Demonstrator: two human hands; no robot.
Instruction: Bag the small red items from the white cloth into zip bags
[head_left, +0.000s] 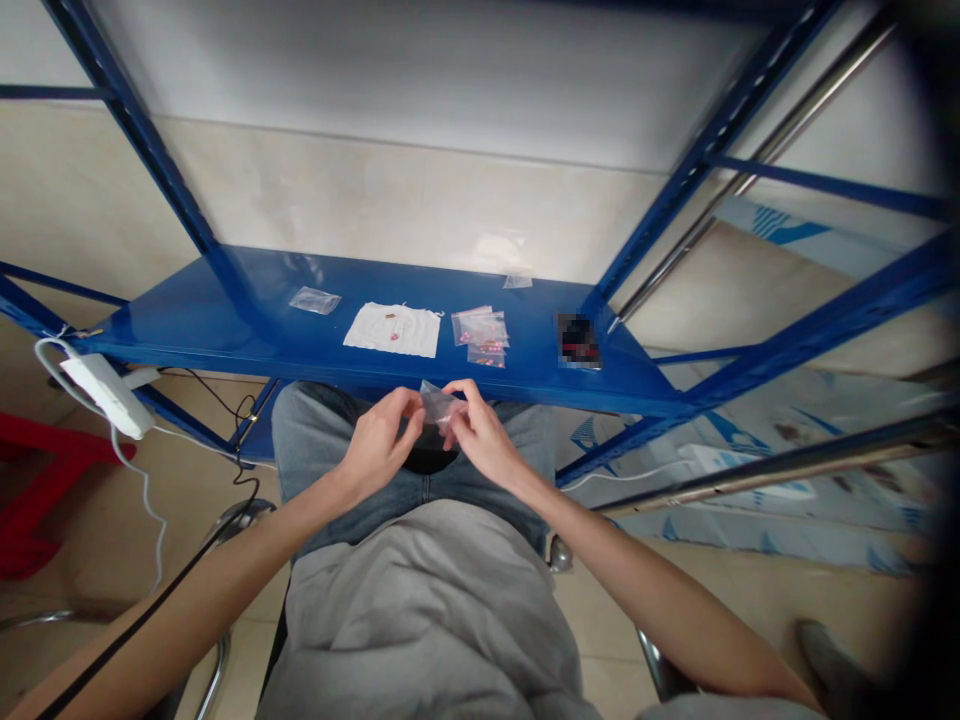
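Bare from the elbow down, the left forearm (247, 560) slants up from the lower left corner and the right forearm (637, 580) from the lower right, converging just below the middle of the frame. There the left hand (384, 437) and right hand (484, 430) face each other, near but apart, fingers bent inward, thumbs toward the index fingers, wrists nearly straight

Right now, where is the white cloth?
In the head view, the white cloth lies on the blue shelf, left of centre, between a clear bag on its left and overlapping bags on its right.
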